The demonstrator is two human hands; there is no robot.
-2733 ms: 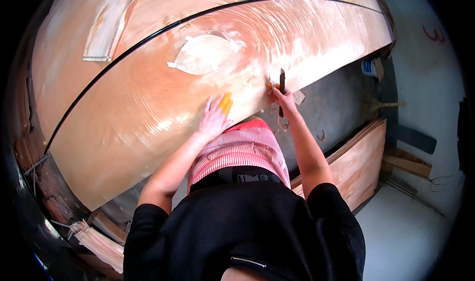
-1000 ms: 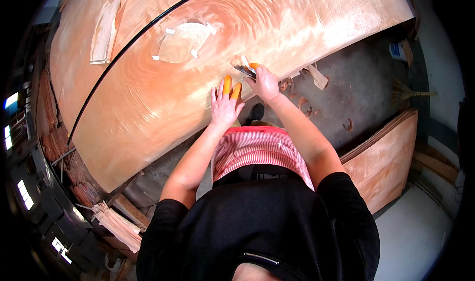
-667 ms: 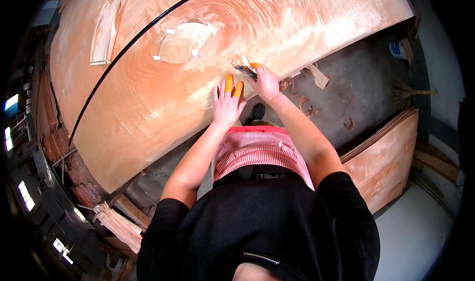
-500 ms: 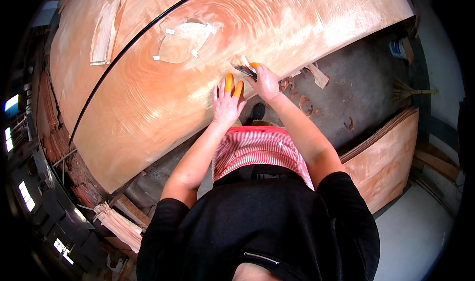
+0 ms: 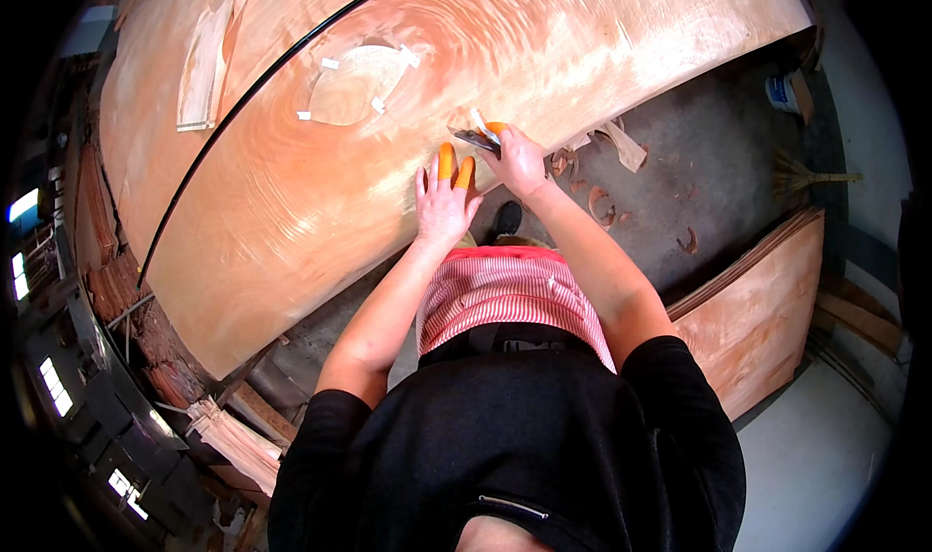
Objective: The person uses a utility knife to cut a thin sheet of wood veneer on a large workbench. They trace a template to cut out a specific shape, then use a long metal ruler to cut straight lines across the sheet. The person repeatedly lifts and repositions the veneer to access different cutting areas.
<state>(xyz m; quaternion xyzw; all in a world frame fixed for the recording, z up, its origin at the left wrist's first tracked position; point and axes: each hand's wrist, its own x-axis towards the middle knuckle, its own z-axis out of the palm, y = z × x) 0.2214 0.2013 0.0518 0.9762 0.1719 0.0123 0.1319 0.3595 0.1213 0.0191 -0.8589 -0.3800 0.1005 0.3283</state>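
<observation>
A large sheet of wood veneer (image 5: 282,193) with swirling grain lies in front of me. My left hand (image 5: 447,202) rests flat on it near the close edge, fingers spread, two of them in orange finger covers. Just to its right, my right hand (image 5: 521,161) grips a dark-bladed knife (image 5: 473,137), its blade pointing left and low over the veneer. A narrow white piece (image 5: 480,120) shows beside the blade; I cannot tell whether it is tape. Farther off, a leaf-shaped veneer patch (image 5: 354,86) is held by small white tape pieces. The knife's handle is mostly hidden in my fingers.
A black hose (image 5: 233,115) arches across the sheet, right of a pale wood strip (image 5: 202,76). Curled shavings (image 5: 602,207) litter the floor at right, near a broom (image 5: 801,175) and a bucket (image 5: 780,96). Stacked veneer sheets (image 5: 757,319) stand close at right.
The knife blade has shifted very slightly left in my right hand's grip. My left hand stays in place on the veneer.
</observation>
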